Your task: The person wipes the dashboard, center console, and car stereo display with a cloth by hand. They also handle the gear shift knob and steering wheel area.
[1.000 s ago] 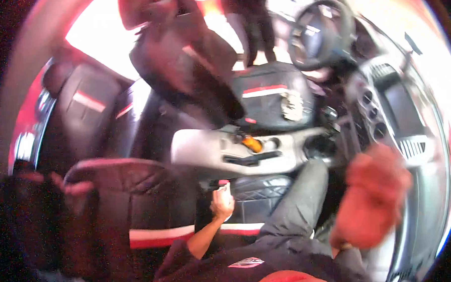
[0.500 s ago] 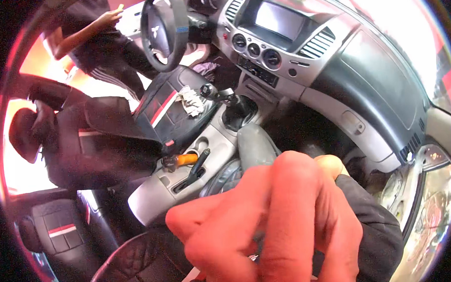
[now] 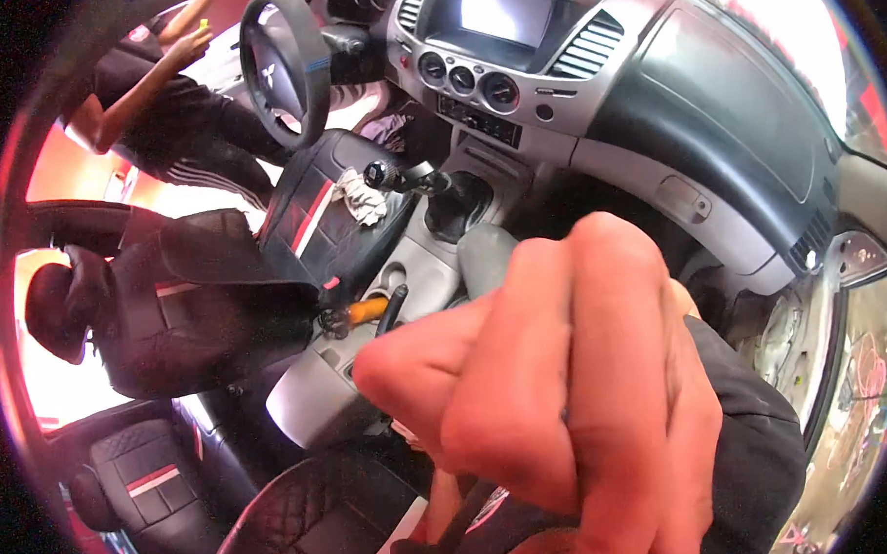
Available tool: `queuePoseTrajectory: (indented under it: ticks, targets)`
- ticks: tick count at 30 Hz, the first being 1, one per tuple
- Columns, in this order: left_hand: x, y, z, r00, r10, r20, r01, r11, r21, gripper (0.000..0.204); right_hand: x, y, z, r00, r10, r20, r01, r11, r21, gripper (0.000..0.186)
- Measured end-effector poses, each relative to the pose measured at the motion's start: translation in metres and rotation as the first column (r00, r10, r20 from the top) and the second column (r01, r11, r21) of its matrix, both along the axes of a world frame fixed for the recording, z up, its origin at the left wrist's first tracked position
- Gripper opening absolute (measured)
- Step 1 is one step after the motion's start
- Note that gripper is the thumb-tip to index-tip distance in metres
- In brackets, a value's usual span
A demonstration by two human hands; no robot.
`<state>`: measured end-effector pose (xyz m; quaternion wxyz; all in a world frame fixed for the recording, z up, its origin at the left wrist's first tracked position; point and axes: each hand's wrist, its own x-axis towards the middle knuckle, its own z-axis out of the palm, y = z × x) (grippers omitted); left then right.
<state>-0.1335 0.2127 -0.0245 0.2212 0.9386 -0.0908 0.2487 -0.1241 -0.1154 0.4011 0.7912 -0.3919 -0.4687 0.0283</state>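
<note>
My right hand [image 3: 573, 360] is raised close to the camera and fills the lower middle of the view. Its fingers are bent and drawn together, and whatever may lie inside them is hidden. Behind its far edge a small lit patch of skin shows, too covered to place. Lower down, a bit of skin [image 3: 444, 502] beside the front seat may belong to my left hand or arm; its fingers are hidden. A dark-clothed leg [image 3: 747, 432] lies to the right of the raised hand. Nearest beyond the hand are the handbrake lever [image 3: 394, 308] and an orange-handled brush-like tool [image 3: 368, 310] on the centre console.
Ahead are the gear lever [image 3: 451, 201], dashboard [image 3: 721, 101] and steering wheel [image 3: 309, 67]. A crumpled whitish cloth [image 3: 361, 197] lies on the black driver's seat [image 3: 330, 232]. Beyond it another person [image 3: 164, 101] stands at the open door, holding something small and yellow. The near seat [image 3: 315, 506] is at lower left.
My raised hand sits higher and slightly further right in the view, its fingers drawn closer together. The view has shifted, so the dashboard and steering wheel appear further up and left.
</note>
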Motion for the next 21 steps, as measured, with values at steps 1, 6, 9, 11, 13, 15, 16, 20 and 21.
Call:
queuePoseTrajectory:
  ticks: [1,6,9,11,13,15,16,20,21]
  targets:
    - [-0.002,0.001,0.002,0.999,0.015,-0.031,-0.016,0.999,-0.028,0.031,-0.001,0.001,0.0,1.0,0.0,0.006,0.0,1.0,-0.003,0.026]
    - [-0.002,0.0,-0.002,0.984,0.097,-0.152,-0.116,0.986,-0.119,0.035,0.004,0.001,-0.002,0.999,-0.016,0.039,0.017,1.0,-0.02,0.022]
    - [-0.002,-0.009,0.0,0.97,0.107,-0.22,-0.142,0.978,-0.151,0.037,-0.002,-0.009,-0.002,0.98,-0.2,0.014,0.2,0.978,-0.053,0.019]
    - [-0.002,-0.01,-0.001,0.966,0.125,-0.227,-0.161,0.976,-0.148,0.039,0.004,-0.015,-0.006,0.926,-0.377,-0.02,0.372,0.922,-0.107,0.017]
    - [-0.001,-0.011,0.0,0.974,0.111,-0.198,-0.142,0.978,-0.152,0.036,0.012,-0.022,-0.013,0.851,-0.522,-0.056,0.505,0.843,-0.188,0.016]
    - [-0.002,-0.014,0.003,0.973,0.113,-0.2,-0.146,0.976,-0.16,0.037,0.021,-0.029,-0.027,0.798,-0.597,-0.089,0.553,0.782,-0.286,0.014]
    - [-0.002,-0.014,0.003,0.972,0.122,-0.199,-0.155,0.975,-0.161,0.037,0.023,-0.034,-0.034,0.795,-0.6,-0.087,0.557,0.779,-0.289,0.014]
    - [-0.003,-0.008,-0.009,0.985,0.121,-0.121,-0.137,0.981,-0.137,0.038,0.051,-0.082,-0.059,0.258,-0.75,0.609,0.942,0.054,-0.332,0.021]
    - [-0.002,-0.011,-0.004,0.981,0.121,-0.154,-0.143,0.979,-0.142,0.037,0.058,-0.11,-0.054,0.029,-0.58,0.814,0.944,-0.253,-0.213,0.034]
